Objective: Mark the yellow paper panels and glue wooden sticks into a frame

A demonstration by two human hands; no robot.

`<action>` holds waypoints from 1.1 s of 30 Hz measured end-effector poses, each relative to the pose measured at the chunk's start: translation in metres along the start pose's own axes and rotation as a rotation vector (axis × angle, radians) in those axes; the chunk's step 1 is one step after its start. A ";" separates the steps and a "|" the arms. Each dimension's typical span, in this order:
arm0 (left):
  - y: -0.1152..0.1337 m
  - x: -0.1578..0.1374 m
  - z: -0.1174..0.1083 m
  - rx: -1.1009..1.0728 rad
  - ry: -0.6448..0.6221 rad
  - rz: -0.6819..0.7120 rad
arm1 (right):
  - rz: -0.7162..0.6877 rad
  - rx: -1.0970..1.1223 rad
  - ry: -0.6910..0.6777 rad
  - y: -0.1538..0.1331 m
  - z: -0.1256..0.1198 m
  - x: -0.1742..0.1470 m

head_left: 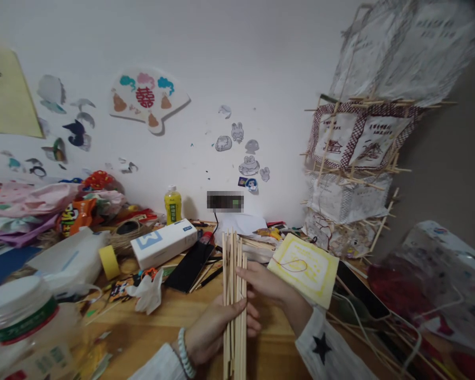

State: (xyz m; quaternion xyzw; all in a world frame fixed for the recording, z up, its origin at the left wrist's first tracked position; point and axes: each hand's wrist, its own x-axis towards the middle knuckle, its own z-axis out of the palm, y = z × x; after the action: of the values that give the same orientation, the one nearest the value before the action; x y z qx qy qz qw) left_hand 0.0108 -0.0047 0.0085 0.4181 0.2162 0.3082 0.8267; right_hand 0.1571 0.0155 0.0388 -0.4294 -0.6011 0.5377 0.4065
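A bundle of thin wooden sticks [230, 279] stands roughly upright in front of me, above the wooden table. Low on the bundle, my left hand [209, 330] is wrapped round it, thumb across the front and fingers partly hidden behind. Higher up on the right side, my right hand [261, 285] closes on the same sticks, its thumb against their edge. The upper ends of the sticks are uneven, and their lower ends run out of the frame.
Clutter lines the wall: a white box [164, 244], a yellow-capped bottle [173, 206], a roll of yellow tape [109, 262], a yellow-bordered card [301, 269]. A tall paper-and-stick lantern tower [352, 137] rises at right. A large jar [27, 327] stands front left; a dark phone [362, 290] lies at right.
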 end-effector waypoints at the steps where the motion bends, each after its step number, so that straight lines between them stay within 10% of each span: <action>1: 0.000 0.001 0.000 0.009 0.014 0.018 | -0.007 -0.068 0.025 -0.003 -0.001 -0.001; 6: 0.004 0.004 0.000 0.018 0.133 0.107 | -0.047 -0.696 0.402 -0.024 0.008 -0.012; 10: 0.005 0.004 0.003 0.095 0.193 0.169 | -0.033 -0.945 0.287 -0.032 0.025 -0.020; 33: 0.009 0.005 0.011 0.337 0.237 0.264 | 0.058 -1.034 0.197 -0.036 0.032 -0.030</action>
State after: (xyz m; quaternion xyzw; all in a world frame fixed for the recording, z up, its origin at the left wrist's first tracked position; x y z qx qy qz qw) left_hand 0.0179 -0.0034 0.0215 0.5355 0.3035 0.4202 0.6667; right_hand 0.1327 -0.0247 0.0705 -0.6389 -0.7347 0.1392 0.1809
